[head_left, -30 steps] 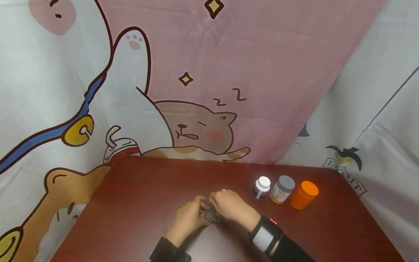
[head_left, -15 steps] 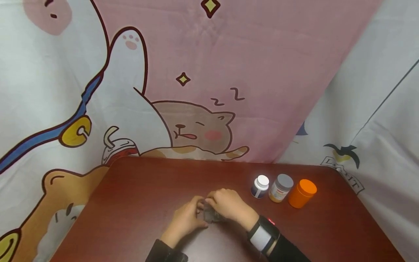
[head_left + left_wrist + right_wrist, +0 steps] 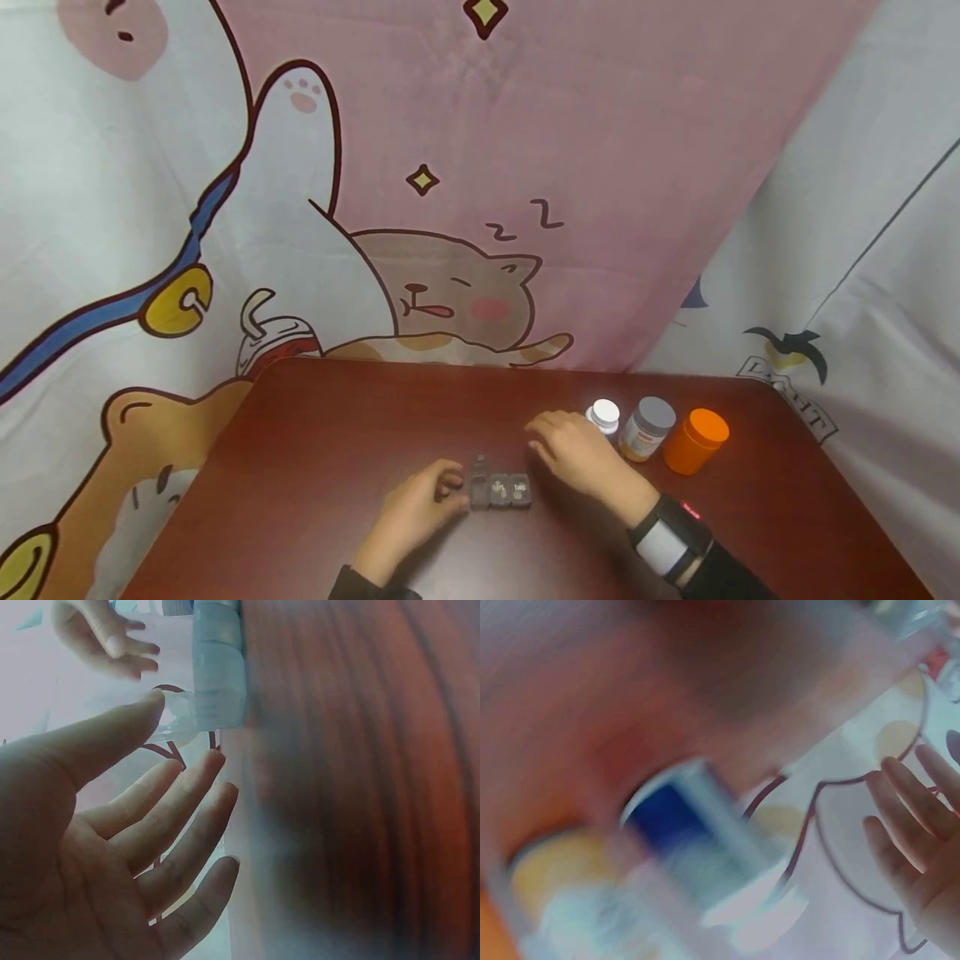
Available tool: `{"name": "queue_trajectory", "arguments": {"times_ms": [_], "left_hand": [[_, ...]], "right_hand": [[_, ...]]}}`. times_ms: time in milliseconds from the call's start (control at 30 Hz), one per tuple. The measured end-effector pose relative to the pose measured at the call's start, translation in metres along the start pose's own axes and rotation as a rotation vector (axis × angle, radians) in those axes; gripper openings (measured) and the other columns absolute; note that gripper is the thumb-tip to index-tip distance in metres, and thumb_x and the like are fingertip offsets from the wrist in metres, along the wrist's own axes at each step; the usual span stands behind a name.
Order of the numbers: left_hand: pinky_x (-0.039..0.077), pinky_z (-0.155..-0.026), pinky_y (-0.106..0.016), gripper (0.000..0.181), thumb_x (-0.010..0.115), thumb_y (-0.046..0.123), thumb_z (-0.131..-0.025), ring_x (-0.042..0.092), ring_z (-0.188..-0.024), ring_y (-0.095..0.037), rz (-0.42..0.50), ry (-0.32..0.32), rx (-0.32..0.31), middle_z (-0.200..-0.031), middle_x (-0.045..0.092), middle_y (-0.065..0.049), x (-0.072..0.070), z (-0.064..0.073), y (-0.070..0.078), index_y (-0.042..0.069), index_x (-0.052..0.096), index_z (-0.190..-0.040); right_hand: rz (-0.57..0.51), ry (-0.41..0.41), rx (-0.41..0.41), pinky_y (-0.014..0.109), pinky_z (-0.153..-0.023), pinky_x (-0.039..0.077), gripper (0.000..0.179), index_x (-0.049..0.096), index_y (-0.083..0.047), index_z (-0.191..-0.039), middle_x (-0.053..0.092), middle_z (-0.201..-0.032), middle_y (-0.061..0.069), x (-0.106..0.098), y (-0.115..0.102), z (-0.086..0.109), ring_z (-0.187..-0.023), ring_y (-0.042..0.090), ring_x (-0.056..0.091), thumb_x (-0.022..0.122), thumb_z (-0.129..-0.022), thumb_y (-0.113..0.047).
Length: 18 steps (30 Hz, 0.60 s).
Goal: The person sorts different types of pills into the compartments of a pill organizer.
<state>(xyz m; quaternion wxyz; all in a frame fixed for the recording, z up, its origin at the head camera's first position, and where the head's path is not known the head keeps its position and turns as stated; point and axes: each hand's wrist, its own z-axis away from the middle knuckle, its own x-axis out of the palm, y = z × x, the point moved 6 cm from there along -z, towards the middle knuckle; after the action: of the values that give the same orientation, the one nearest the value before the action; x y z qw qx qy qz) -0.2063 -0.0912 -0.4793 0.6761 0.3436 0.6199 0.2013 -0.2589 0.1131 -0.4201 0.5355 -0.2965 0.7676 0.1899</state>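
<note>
A small translucent grey pill organizer (image 3: 510, 491) lies on the table, its leftmost lid (image 3: 480, 467) standing up and the other lids down. My left hand (image 3: 411, 512) is just left of it, fingers loosely bent and holding nothing. In the left wrist view the thumb tip is close to the clear raised lid (image 3: 174, 716); whether they touch, I cannot tell. Off to the organizer's right, my right hand (image 3: 585, 458) hangs with relaxed fingers near a white-capped pill bottle (image 3: 603, 415), partly covering it. The right wrist view shows that bottle (image 3: 705, 832) apart from the fingers, blurred.
Right of the white-capped bottle stand a grey-lidded jar (image 3: 647, 429) and an orange jar (image 3: 696, 442), in a row. The brown table (image 3: 360, 417) ends at a cartoon-printed cloth (image 3: 600, 167) behind and at the sides.
My right hand has left the organizer and moved right toward the bottles. My left hand has drawn slightly left, and the organizer with its raised lid is uncovered.
</note>
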Motion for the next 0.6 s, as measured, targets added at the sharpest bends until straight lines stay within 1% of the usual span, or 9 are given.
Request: {"name": "queue_trajectory", "arguments": {"times_ms": [133, 233, 333, 400, 500, 600], "left_hand": [[0.051, -0.079, -0.053, 0.038, 0.068, 0.031, -0.082, 0.063, -0.088, -0.016, 0.009, -0.004, -0.008, -0.105, 0.072, -0.001, 0.001, 0.001, -0.001, 0.013, 0.062, -0.115], [0.052, -0.078, -0.051, 0.034, 0.068, 0.031, -0.082, 0.063, -0.087, -0.016, 0.009, -0.006, -0.003, -0.103, 0.072, -0.002, 0.002, 0.002, -0.002, 0.013, 0.064, -0.111], [0.052, -0.077, -0.050, 0.032, 0.068, 0.031, -0.082, 0.063, -0.086, -0.017, 0.015, -0.010, 0.006, -0.101, 0.073, -0.003, 0.003, 0.003, -0.003, 0.014, 0.065, -0.108], [0.053, -0.077, -0.050, 0.032, 0.068, 0.031, -0.082, 0.064, -0.086, -0.017, 0.020, -0.013, 0.012, -0.101, 0.073, -0.003, 0.003, 0.004, -0.004, 0.014, 0.065, -0.108], [0.053, -0.078, -0.051, 0.031, 0.068, 0.031, -0.082, 0.064, -0.087, -0.017, 0.025, -0.017, 0.014, -0.102, 0.073, -0.003, 0.003, 0.003, -0.004, 0.014, 0.065, -0.108], [0.052, -0.078, -0.051, 0.031, 0.067, 0.031, -0.083, 0.063, -0.087, -0.017, 0.027, -0.022, 0.007, -0.102, 0.072, -0.002, 0.003, 0.002, -0.003, 0.015, 0.065, -0.109]], "right_hand": [[0.074, 0.062, -0.048, 0.044, -0.081, 0.055, 0.024, 0.070, -0.010, -0.099, 0.070, -0.097, 0.007, -0.015, 0.022, 0.008, -0.093, 0.024, 0.062, 0.072, -0.077, -0.019], [0.110, 0.062, -0.037, 0.046, -0.083, 0.053, 0.029, 0.069, -0.008, -0.101, 0.070, -0.101, 0.011, -0.023, 0.038, 0.014, -0.097, 0.028, 0.061, 0.074, -0.075, -0.018], [0.139, 0.015, 0.012, 0.049, -0.084, 0.051, 0.034, 0.068, -0.005, -0.104, 0.070, -0.106, 0.015, -0.028, 0.054, 0.019, -0.100, 0.031, 0.060, 0.076, -0.073, -0.018], [0.151, -0.016, 0.037, 0.050, -0.082, 0.051, 0.036, 0.068, -0.005, -0.104, 0.070, -0.105, 0.015, -0.030, 0.064, 0.022, -0.097, 0.031, 0.061, 0.077, -0.071, -0.019], [0.139, -0.057, 0.075, 0.052, -0.080, 0.050, 0.038, 0.068, -0.004, -0.104, 0.070, -0.102, 0.013, -0.032, 0.074, 0.026, -0.093, 0.030, 0.062, 0.078, -0.070, -0.018], [0.113, -0.083, 0.099, 0.052, -0.080, 0.050, 0.040, 0.067, -0.005, -0.105, 0.071, -0.100, 0.011, -0.031, 0.079, 0.027, -0.091, 0.029, 0.062, 0.078, -0.069, -0.016]]}}
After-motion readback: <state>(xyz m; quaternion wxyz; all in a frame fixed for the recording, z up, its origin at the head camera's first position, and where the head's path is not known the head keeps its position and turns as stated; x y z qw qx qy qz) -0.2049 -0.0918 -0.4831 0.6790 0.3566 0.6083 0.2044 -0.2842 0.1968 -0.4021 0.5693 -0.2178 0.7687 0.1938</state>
